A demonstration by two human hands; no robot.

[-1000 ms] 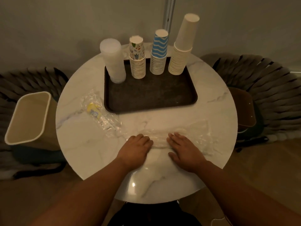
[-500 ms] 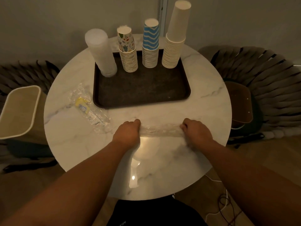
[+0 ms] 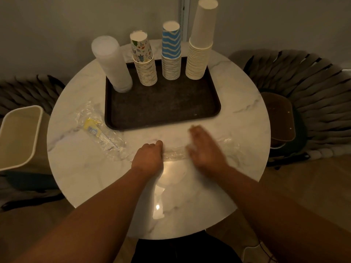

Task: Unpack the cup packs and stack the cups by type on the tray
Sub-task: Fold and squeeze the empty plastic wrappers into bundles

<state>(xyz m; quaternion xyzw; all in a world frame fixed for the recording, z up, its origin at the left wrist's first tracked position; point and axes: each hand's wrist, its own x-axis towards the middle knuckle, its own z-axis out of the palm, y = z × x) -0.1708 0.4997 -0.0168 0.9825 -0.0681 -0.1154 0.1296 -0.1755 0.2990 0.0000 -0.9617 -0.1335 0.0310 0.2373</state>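
Head view: since half a second ago the right hand [image 3: 204,149] has let go of the far end of the rolled clear wrapper [image 3: 174,153] and is blurred mid-move, fingers straight and slightly apart, while the left hand [image 3: 149,158] stays curled round the wrapper's near end. So unpacking looks finished and this is likely just cleanup of empty plastic. Well beyond the fingertips, four upside-down stacks stand along the tray [image 3: 163,114] back edge: clear cups [image 3: 112,63], patterned [image 3: 144,61], blue striped [image 3: 171,52], plain [image 3: 200,42]; a second wrapper [image 3: 98,131] lies left of the left hand.
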